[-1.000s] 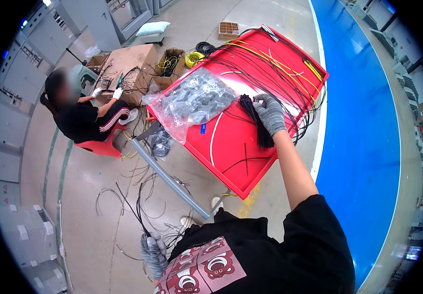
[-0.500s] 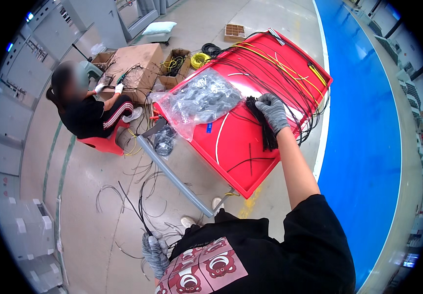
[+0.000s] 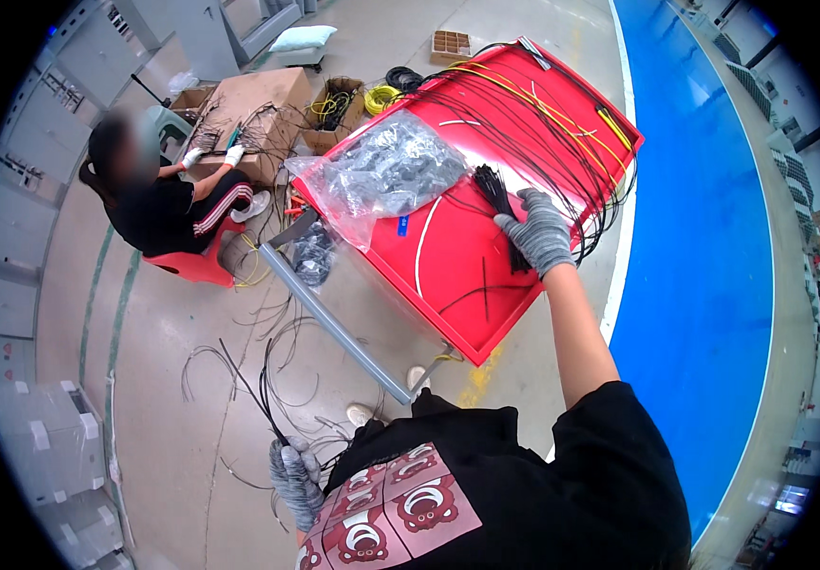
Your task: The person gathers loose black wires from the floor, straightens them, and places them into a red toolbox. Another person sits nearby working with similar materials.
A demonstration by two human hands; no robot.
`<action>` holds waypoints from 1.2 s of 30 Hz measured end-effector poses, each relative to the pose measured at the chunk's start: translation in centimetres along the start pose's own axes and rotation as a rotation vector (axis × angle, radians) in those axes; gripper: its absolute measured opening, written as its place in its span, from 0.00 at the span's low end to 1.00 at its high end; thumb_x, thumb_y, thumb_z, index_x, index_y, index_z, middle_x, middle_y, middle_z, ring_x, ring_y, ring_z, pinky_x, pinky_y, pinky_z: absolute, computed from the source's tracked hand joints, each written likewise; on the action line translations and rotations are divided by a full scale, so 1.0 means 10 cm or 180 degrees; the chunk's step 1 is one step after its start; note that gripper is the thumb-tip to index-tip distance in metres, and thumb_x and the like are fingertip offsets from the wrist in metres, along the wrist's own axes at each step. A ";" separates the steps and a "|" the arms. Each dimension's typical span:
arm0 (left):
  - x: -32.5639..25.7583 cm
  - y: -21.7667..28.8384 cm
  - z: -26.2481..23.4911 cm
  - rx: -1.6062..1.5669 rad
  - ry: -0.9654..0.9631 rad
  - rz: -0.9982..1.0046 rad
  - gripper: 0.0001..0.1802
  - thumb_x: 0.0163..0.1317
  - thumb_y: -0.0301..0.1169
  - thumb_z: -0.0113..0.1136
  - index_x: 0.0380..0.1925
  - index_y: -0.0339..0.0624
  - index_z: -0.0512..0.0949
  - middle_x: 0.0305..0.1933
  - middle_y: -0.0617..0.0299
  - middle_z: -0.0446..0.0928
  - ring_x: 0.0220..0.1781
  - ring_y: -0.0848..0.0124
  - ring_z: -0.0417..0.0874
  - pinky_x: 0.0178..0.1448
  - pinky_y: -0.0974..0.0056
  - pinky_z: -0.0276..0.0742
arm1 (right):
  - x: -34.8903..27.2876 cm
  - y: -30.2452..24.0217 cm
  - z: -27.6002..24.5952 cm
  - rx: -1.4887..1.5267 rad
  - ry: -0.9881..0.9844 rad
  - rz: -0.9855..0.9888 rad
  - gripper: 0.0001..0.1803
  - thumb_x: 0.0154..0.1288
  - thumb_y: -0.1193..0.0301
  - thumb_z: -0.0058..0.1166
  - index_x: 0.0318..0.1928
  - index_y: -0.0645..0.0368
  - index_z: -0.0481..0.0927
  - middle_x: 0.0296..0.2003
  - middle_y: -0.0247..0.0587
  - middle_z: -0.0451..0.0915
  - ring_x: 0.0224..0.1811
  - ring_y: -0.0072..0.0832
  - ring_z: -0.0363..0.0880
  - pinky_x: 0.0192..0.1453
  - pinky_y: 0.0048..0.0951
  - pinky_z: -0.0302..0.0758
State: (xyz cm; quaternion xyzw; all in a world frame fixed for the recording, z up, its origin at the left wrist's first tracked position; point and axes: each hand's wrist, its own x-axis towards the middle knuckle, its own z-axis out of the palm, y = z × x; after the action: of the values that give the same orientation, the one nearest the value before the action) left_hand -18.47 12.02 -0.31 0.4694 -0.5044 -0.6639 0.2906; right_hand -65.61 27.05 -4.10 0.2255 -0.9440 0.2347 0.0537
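My left hand (image 3: pixel 296 483), in a grey glove, is low in front of me and closed around a few black cables (image 3: pixel 260 394) that stick up out of the fist. Over the red tabletop (image 3: pixel 472 328) is my gloved right hand (image 3: pixel 540 234), its fingers apart and its thumb reaching left. Right beside that thumb lies a bundle of thin black strips that look like cable ties (image 3: pixel 497 197); the palm is turned away from view. A clear plastic bag (image 3: pixel 396 171) of dark parts rests to the left of the bundle.
Long black and yellow cables (image 3: pixel 562 119) run over the table's far right side. A grey rail (image 3: pixel 334 328) stands along its left edge. Loose cables (image 3: pixel 282 332) trail on the floor. To the left, a co-worker (image 3: pixel 149 195) sits at a cardboard box (image 3: pixel 267 104).
My right hand has opened and moved down and slightly right, off the black bundle, which stays on the table. The left hand keeps its cables. The whole view has shifted slightly.
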 end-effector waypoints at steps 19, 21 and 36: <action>0.03 0.03 0.03 0.0005 -0.0219 0.0028 0.20 0.64 0.50 0.54 0.32 0.43 0.71 0.16 0.72 0.65 0.12 0.84 0.59 0.15 0.77 0.51 | -0.18 -0.13 -0.51 0.3367 -0.1514 0.0685 0.19 0.57 0.71 0.62 0.47 0.68 0.78 0.36 0.35 0.80 0.38 0.20 0.75 0.46 0.24 0.73; 0.06 -0.02 -0.03 -0.0124 -0.0264 0.0017 0.16 0.65 0.45 0.54 0.35 0.43 0.72 0.16 0.69 0.67 0.11 0.81 0.62 0.13 0.75 0.56 | -0.21 -0.24 -0.59 0.3410 -0.1586 0.0623 0.18 0.56 0.71 0.62 0.46 0.67 0.78 0.34 0.33 0.78 0.37 0.18 0.74 0.44 0.23 0.72; 0.35 0.52 0.80 -0.1066 -0.0890 0.0136 0.14 0.67 0.43 0.53 0.35 0.43 0.72 0.19 0.71 0.66 0.16 0.83 0.61 0.19 0.78 0.55 | -0.66 -1.03 -0.60 0.3111 -0.1895 0.0209 0.17 0.53 0.75 0.65 0.43 0.66 0.77 0.33 0.33 0.78 0.36 0.18 0.75 0.43 0.23 0.74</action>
State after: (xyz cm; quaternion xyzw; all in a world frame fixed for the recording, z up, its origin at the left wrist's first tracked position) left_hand -27.65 10.55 3.87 0.3072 -0.4322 -0.7908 0.3058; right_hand -55.13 24.37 4.19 0.2511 -0.7067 0.5719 -0.3323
